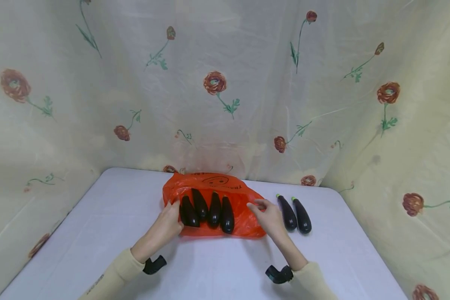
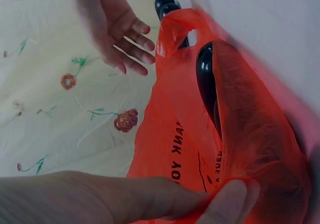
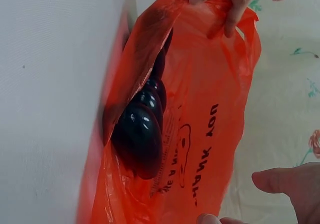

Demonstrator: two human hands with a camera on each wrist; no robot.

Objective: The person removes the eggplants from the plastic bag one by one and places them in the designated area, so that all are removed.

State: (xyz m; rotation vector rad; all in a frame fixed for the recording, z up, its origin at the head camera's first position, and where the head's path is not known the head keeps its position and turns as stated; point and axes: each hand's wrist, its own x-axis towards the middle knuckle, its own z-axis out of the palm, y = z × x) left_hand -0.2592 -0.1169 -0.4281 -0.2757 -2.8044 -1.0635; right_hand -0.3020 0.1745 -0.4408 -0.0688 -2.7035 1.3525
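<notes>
Head view first: a flowered cloth backdrop rises behind and to both sides of a white table. Near the table's far edge, at its middle, lies an orange plastic bag printed with dark lettering and a smiling face. Four dark eggplants lie side by side in the bag's open mouth, their rounded ends toward the person. Just right of the bag, on the bare table, two more eggplants lie parallel with their green stem tips pointing toward the backdrop.

At the bag's left edge, the left hand pinches the plastic: the left wrist view shows thumb and fingers closed on a fold of the bag, with one glossy eggplant visible through the opening. At the bag's right edge, the right hand has its fingers stretched out over the plastic. In the left wrist view that hand is spread and relaxed beside the bag, gripping nothing. From the right wrist view, only a thumb tip and a fingertip show next to the bag, apart from it, while the eggplants sit stacked inside.
</notes>
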